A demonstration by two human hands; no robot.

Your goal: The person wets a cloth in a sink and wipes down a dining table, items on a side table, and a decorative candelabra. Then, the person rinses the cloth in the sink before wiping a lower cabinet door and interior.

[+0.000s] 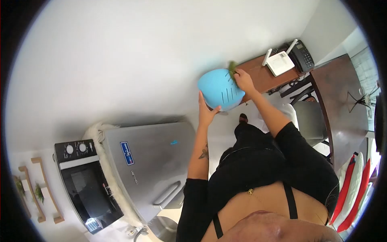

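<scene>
A light blue plastic colander (215, 84) with narrow slits is held up in front of the white wall. Around its lower edge, my left hand (207, 113) grips it, thumb on the near side. At the upper right rim, my right hand (244, 80) is closed on a small dark green sprig (232, 68). Part of the sprig lies against the blue surface. The fingers of my right hand partly hide its stems.
A silver fridge (161, 149) and a black microwave (88, 189) stand at the left. To the right, a brown shelf (258, 72) bears a white router (280, 63) and a black telephone (303, 55). A chair (310, 119) stands by a dark table (340, 92).
</scene>
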